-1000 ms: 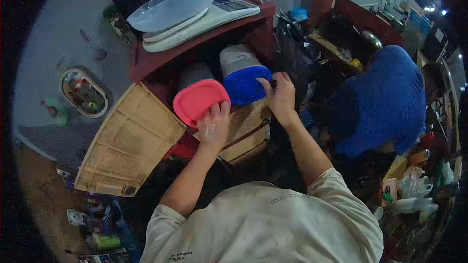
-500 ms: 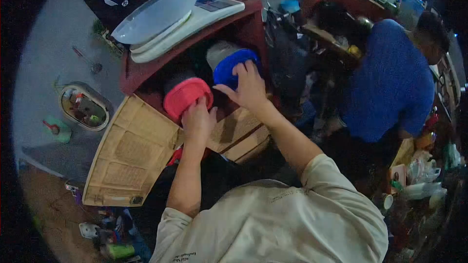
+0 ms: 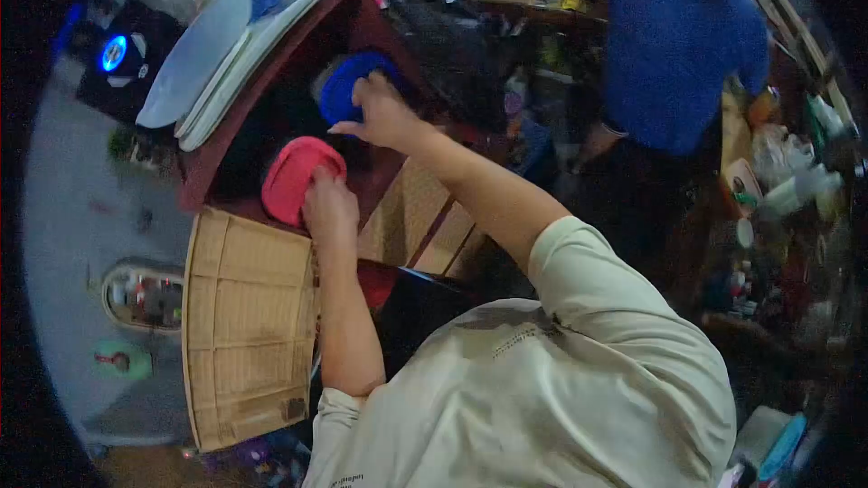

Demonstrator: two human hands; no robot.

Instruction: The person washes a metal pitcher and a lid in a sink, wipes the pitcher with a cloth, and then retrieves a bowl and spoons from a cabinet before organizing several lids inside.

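Nearest to us is our own pale long-sleeved shirt, from which both bare forearms reach up toward a dark red wooden cabinet. Our left hand rests with its fingers curled against the lower edge of the pink-lidded container, which lies on its side in the cabinet's open compartment with its lid facing us; the hand presses on the lid, but we cannot tell whether the fingers truly close around its rim. To the left of that arm, the cabinet's woven cane door hangs swung open, and a second cane panel shows between our two arms. A little farther in, our right hand lies spread flat over the blue-lidded container, fingers apart and laid on the lid, not clenched; that container also lies on its side in the same compartment, just beside the pink one and deeper to the right. On the cabinet top sits a white weighing scale with a clear tray, and beyond it a black device with a glowing blue ring. Far right, well apart from our hands, another person in a blue shirt stands by a cluttered table of bottles.
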